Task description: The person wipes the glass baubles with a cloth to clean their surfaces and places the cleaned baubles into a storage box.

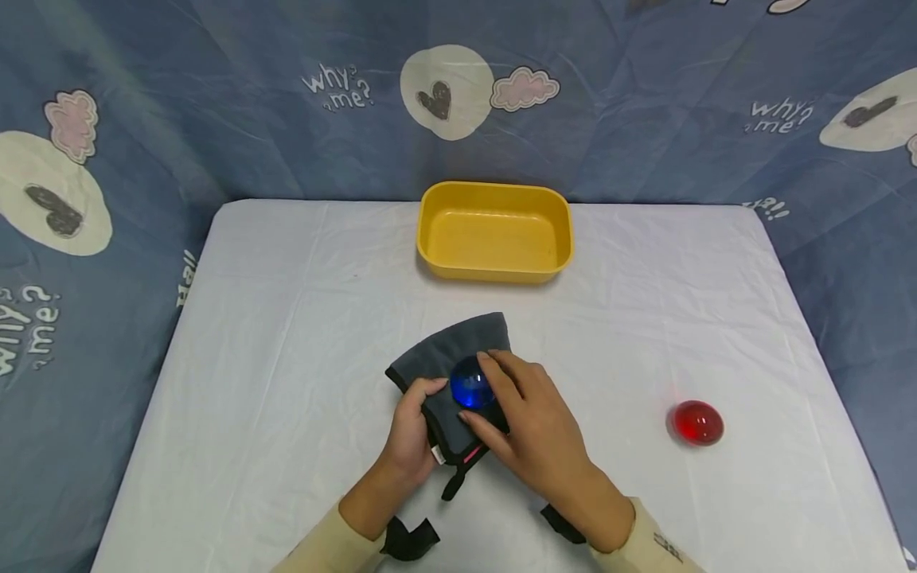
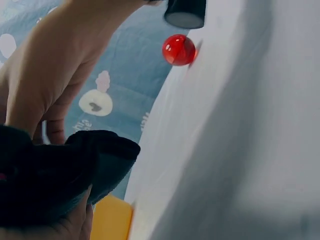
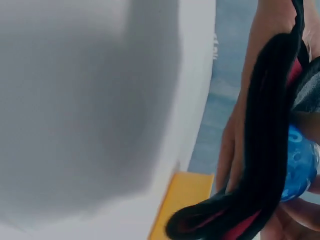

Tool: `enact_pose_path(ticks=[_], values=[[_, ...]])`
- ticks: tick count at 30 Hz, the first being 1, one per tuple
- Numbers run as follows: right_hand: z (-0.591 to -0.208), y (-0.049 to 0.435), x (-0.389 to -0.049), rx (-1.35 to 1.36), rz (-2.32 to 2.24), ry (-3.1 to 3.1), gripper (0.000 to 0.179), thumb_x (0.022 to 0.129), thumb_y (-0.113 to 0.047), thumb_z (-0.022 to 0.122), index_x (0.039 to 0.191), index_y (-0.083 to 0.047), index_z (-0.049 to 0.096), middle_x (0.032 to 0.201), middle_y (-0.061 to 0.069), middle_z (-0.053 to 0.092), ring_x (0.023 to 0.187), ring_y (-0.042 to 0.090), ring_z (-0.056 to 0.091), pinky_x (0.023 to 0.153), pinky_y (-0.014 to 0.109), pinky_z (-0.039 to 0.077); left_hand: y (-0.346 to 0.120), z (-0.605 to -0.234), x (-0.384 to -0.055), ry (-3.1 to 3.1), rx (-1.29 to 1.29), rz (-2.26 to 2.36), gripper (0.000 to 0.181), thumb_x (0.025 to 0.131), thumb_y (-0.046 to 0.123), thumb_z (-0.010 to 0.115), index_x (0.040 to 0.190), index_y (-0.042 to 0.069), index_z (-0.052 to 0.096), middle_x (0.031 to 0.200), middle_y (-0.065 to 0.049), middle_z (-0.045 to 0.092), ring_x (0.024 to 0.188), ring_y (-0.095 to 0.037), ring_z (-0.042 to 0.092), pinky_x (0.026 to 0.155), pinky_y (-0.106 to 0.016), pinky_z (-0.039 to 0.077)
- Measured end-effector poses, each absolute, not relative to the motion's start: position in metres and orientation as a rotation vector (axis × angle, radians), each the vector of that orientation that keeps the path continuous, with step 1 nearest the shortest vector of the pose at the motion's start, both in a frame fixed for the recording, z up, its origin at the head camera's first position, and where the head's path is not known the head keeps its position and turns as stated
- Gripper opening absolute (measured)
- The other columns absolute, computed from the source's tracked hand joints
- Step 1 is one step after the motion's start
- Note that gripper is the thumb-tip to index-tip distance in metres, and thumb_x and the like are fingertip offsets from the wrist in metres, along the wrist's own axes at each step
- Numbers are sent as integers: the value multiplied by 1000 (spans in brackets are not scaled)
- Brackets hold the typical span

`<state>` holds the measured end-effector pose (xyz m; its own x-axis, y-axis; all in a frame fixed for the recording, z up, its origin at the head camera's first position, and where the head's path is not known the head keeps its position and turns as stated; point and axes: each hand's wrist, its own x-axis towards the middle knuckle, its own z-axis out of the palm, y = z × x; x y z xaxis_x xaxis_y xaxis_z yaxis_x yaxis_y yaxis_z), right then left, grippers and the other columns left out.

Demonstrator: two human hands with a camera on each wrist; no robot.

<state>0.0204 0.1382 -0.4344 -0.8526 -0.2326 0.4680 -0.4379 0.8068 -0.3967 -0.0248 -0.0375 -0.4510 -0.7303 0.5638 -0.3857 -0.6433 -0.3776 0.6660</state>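
Note:
My left hand (image 1: 411, 434) grips a folded dark grey cloth (image 1: 458, 338) with black edging, a hanging loop and a bit of pink inside, its thumb lying on top. Against the cloth's upper face, my right hand (image 1: 537, 422) holds a clear blue ball (image 1: 469, 386) between its thumb and fingers. The right wrist view shows the blue ball (image 3: 298, 162) beside the cloth's thick black edge (image 3: 265, 125), with fingers around it. In the left wrist view, the dark cloth (image 2: 100, 160) hides most of the left hand.
A clear red ball (image 1: 697, 422) lies on the white-covered table (image 1: 286, 398), right of my hands. Beyond the cloth, at the table's back edge, stands a yellow plastic tub (image 1: 494, 270). A blue printed curtain (image 1: 251, 119) surrounds the table's back and sides.

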Motion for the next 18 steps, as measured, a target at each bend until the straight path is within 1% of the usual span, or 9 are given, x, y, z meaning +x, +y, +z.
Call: enact_pose_path(ticks=[3, 6, 11, 14, 18], values=[[-432, 138, 18, 532, 652, -2608, 67, 88, -32, 86, 142, -1, 60, 133, 19, 61, 110, 34, 62, 94, 45, 56, -36, -452, -24, 1083, -107, 2100, 59, 102, 27, 31, 151, -4, 31, 134, -10, 51, 114, -14, 60, 95, -28, 55], [-431, 139, 17, 531, 634, -2629, 64, 86, -31, 88, 136, 0, 64, 126, 18, 64, 107, 32, 63, 91, 42, 58, -35, -453, -22, 1090, -113, 2091, 59, 102, 28, 32, 151, -4, 31, 133, -10, 53, 113, -14, 62, 95, -28, 55], [-431, 140, 16, 479, 714, -2650, 62, 85, -32, 89, 131, 3, 64, 120, 17, 66, 108, 30, 65, 92, 40, 58, -35, -455, -21, 1102, -135, 2092, 61, 101, 27, 34, 154, -5, 30, 139, -12, 52, 116, -13, 62, 98, -28, 54], [-433, 139, 16, 441, 804, -2643, 60, 88, -34, 86, 129, 4, 64, 118, 16, 68, 108, 29, 67, 92, 42, 58, -35, -456, -22, 1104, -132, 2091, 63, 101, 27, 34, 155, -4, 28, 144, -16, 47, 119, -13, 60, 100, -29, 53], [-434, 139, 16, 384, 913, -2643, 57, 91, -37, 82, 128, 3, 65, 117, 14, 70, 107, 26, 68, 91, 41, 59, -35, -457, -22, 1090, -111, 2088, 65, 102, 28, 35, 158, -3, 24, 151, -18, 40, 123, -14, 56, 104, -29, 51]])
